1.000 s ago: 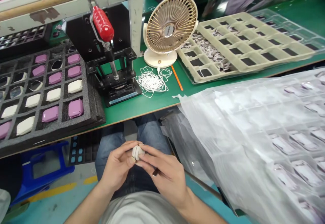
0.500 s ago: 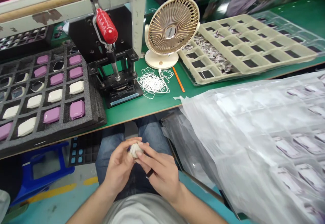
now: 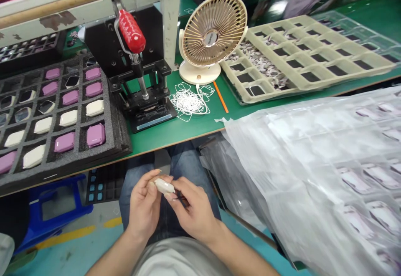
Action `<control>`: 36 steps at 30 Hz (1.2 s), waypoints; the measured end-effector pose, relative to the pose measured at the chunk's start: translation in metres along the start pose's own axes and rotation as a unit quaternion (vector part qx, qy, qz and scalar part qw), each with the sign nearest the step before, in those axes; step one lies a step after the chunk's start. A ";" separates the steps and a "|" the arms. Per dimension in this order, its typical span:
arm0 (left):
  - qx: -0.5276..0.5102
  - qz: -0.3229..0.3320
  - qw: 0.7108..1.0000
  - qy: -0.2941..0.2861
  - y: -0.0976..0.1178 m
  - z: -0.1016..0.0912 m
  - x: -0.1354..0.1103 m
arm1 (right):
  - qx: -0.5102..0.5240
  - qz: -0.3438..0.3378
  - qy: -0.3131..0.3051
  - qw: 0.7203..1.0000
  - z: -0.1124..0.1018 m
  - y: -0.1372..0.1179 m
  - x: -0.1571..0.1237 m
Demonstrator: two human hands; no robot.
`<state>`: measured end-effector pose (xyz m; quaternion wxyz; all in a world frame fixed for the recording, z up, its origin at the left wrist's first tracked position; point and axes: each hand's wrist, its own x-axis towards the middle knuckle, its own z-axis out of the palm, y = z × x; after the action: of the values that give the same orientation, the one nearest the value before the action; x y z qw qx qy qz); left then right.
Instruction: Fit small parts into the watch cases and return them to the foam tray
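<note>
White plastic shell (image 3: 163, 186) | left hand (image 3: 142, 205), right hand (image 3: 196, 209) | both grips pinching it

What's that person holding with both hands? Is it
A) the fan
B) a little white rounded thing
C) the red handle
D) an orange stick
B. The small white rounded piece is pinched between the left hand and the right hand, above the person's lap.
</note>
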<state>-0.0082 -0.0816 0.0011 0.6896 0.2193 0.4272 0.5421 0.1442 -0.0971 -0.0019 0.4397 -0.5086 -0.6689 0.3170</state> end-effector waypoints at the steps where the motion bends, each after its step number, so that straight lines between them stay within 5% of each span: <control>1: 0.003 0.001 1.000 -0.004 0.000 0.000 0.000 | 0.005 -0.015 -0.004 1.000 -0.001 0.000 0.001; 7: -0.002 0.038 0.999 -0.029 -0.005 0.002 -0.004 | 0.039 -0.065 0.010 0.997 -0.002 0.001 0.003; 11: 0.073 0.044 0.996 -0.033 -0.007 -0.002 0.001 | 0.173 0.094 -0.002 0.981 -0.004 0.001 0.007; 14: 0.198 0.114 0.965 -0.127 0.005 -0.010 0.012 | 0.375 0.279 -0.059 0.882 -0.009 0.003 0.013; 17: 0.308 0.238 0.895 -0.217 0.021 -0.018 0.023 | 0.493 0.358 -0.115 0.784 -0.014 0.003 0.017; 21: 0.394 0.357 0.814 -0.232 0.031 -0.024 0.026 | 0.568 0.421 -0.187 0.682 -0.015 0.001 0.016; 24: 0.400 0.387 0.800 -0.224 0.031 -0.025 0.024 | 0.613 0.470 -0.224 0.593 -0.014 0.001 0.015; 26: 0.407 0.396 0.793 -0.221 0.030 -0.024 0.023 | 0.628 0.486 -0.236 0.560 -0.015 0.001 0.016; 31: 0.410 0.408 0.786 -0.219 0.027 -0.023 0.022 | 0.632 0.491 -0.245 0.547 -0.016 -0.002 0.018; 36: 0.406 0.423 0.780 -0.218 0.025 -0.026 0.017 | 0.626 0.474 -0.240 0.570 -0.014 -0.011 0.018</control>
<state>-0.0427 -0.0615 0.0005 0.3127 0.7504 0.3101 0.4929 0.1507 -0.0837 0.0180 0.2579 -0.2558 -0.0472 0.9305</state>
